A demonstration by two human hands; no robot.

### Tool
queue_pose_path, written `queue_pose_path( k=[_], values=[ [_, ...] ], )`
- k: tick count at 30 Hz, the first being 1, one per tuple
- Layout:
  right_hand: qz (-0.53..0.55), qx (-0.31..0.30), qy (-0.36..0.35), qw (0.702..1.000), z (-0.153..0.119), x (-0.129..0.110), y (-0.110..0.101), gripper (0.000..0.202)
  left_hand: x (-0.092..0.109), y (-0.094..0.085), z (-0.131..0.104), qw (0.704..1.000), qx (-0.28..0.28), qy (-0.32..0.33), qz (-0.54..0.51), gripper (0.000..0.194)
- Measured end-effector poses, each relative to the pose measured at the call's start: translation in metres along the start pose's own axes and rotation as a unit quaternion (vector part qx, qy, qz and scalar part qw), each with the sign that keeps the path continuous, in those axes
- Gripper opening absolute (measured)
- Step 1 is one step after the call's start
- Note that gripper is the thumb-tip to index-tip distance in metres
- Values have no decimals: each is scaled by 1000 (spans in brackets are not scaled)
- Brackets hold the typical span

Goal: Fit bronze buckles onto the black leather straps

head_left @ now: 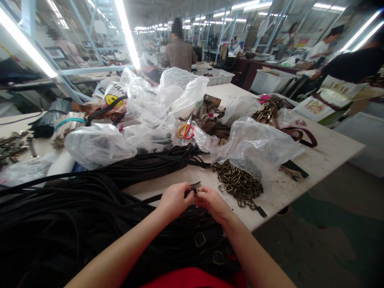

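Note:
Near the table's front edge, my left hand (177, 197) is closed around a black strap (147, 201), whose end comes out past the fingers. My right hand (213, 203) meets it there, thumb and fingers pinched on a small metal buckle (196, 191) at the strap's end. Fingers cover most of that buckle. Just right of my hands lies a heap of bronze-coloured buckles (237, 182), partly under a clear plastic bag (258, 140). Black straps (60, 212) are piled to the left and below my arms. Among them, by my lap, square buckles (199, 239) show.
Scissors with red and yellow handles (186, 131) lie on plastic bags behind the straps. Brown straps (211, 120) and more metal fittings (265, 112) are farther back on the white table (333, 148). Beyond it are white bins (271, 82) and several people at work.

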State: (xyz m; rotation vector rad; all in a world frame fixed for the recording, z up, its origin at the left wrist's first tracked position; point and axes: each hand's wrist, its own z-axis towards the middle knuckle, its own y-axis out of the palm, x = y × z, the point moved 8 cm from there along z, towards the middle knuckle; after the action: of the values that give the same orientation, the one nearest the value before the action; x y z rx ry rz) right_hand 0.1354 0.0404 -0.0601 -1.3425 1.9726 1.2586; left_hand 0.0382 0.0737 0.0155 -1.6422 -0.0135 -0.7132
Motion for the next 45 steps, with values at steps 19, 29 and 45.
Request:
queue_pose_path(
  k=[19,29,45],
  values=[
    [-149,-2,-176,973,-13,-30,5,17,3,1,-1,997,-30,19,-64,25],
    [-168,110,-262,944,-20,-44,-8,22,30,-13,-8,986,55,101,121,17],
    [-27,237,-276,931,-31,-61,-79,19,-27,14,-13,971,-170,-40,-160,36]
  ],
)
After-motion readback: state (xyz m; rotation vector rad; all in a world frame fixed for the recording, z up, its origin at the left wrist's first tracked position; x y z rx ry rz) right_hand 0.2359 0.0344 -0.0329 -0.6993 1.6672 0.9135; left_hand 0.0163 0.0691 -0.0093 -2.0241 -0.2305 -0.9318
